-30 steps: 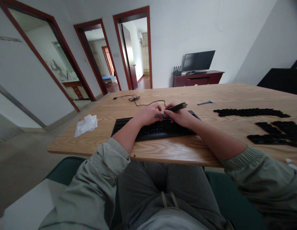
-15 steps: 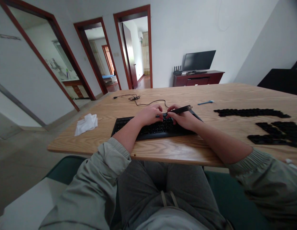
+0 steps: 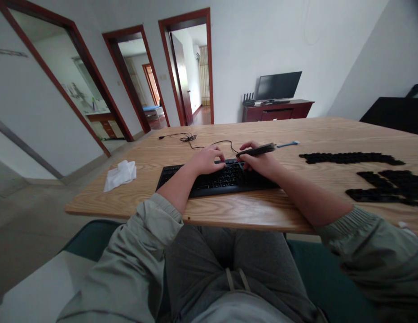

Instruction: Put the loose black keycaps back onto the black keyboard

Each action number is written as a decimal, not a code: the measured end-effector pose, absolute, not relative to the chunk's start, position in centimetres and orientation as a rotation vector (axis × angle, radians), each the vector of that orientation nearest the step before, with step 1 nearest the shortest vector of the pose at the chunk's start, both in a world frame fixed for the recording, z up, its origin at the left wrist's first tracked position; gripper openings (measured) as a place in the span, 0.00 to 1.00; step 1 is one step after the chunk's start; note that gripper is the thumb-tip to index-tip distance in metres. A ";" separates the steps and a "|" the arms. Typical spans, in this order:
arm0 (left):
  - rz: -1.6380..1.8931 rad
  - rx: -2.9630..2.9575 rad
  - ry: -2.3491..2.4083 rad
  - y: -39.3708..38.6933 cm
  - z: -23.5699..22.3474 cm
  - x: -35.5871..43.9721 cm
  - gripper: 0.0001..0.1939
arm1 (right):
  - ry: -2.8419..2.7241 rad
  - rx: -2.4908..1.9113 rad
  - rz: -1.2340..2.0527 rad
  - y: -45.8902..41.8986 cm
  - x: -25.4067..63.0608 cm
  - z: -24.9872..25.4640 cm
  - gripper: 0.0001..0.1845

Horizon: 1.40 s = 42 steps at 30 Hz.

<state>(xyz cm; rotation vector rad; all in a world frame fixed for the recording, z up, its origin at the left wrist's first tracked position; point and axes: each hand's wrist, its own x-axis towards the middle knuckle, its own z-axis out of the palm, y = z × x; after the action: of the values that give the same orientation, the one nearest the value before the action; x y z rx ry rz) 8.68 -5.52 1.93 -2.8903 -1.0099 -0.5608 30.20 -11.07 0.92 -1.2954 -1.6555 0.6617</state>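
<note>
A black keyboard [image 3: 225, 184] lies near the table's front edge. Small light marks show across its middle. My left hand [image 3: 207, 160] rests over its upper edge with curled fingers, the thumb on the near side; the other fingertips are partly hidden. In my right hand [image 3: 259, 161], a dark, thick-handled tool [image 3: 261, 150] is held like a pen. It slants from upper right down toward the keyboard's top, and its tip is too small to make out. The keyboard's right part is covered by this hand.
Black keycap-like pieces lie in a long row [image 3: 350, 158] and a cluster [image 3: 387, 186] on the right of the wooden table [image 3: 155, 206]. A small blue brush-like tool [image 3: 288, 144] lies behind my right hand. The tied cable [image 3: 188, 138] runs behind the keyboard. Crumpled white tissue [image 3: 120, 176] sits left.
My hands have drawn slightly apart above the keyboard. The right hand's fingers have lifted and spread a little, and the tool has shifted slightly up and right. The left fingers have moved slightly left.
</note>
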 end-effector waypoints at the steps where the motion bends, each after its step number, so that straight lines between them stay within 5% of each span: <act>1: -0.573 -2.887 -1.026 -5.4 1.9 8.7 0.14 | -1.665 -1.300 0.688 -11.0 30.2 0.8 0.14; 14: -0.587 -2.856 -1.134 -5.5 1.8 9.2 0.12 | -1.770 -1.133 0.758 -9.6 30.7 -0.6 0.14; 19: -0.669 -2.933 -1.114 -5.4 1.7 9.2 0.19 | -1.782 -1.178 0.766 -10.5 30.5 0.3 0.13; 42: -0.327 -2.992 -1.199 -5.1 1.2 11.2 0.16 | -1.696 -1.244 0.909 -10.3 30.7 0.4 0.14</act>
<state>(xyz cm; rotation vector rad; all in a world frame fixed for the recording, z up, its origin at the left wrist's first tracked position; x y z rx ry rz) 11.16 -5.08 1.23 -2.9918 -1.1994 -0.3275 30.66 -10.33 0.38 -1.2442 -1.6957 0.9093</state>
